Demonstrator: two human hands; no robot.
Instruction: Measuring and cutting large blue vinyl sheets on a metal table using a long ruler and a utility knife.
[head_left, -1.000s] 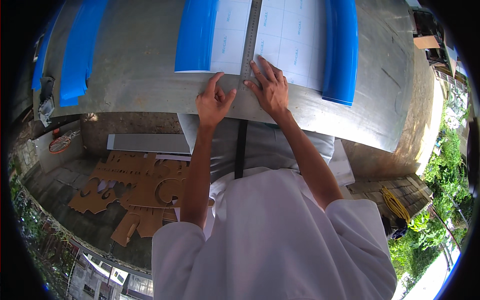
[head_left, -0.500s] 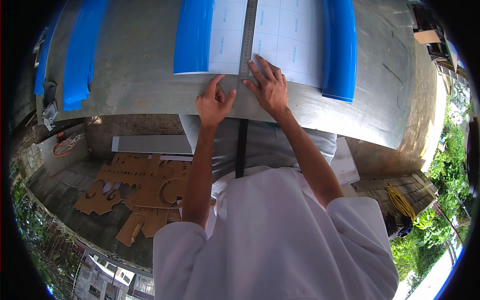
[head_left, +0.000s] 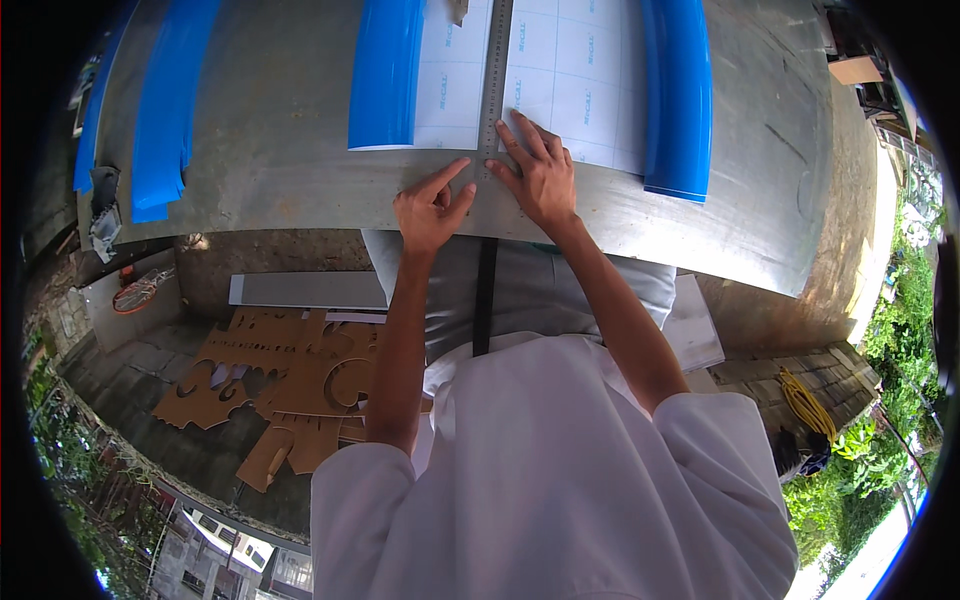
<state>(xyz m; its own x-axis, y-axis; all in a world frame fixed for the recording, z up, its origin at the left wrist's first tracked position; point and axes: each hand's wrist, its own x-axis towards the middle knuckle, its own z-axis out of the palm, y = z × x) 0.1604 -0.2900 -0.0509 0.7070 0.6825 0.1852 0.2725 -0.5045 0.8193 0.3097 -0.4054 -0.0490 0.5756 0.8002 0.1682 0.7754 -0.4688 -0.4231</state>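
I have the right hand, fingers spread, touching the metal ruler lying over grid-backed blue film; the left hand, index and thumb parted, sits just left.

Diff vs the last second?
Left hand: index finger swung rightward, toward the metal ruler. A brownish object, too cut off to identify, appeared at the top edge over the white sheet. No visible grab or release. Unchanged: right hand at the ruler, blue roll on the right.
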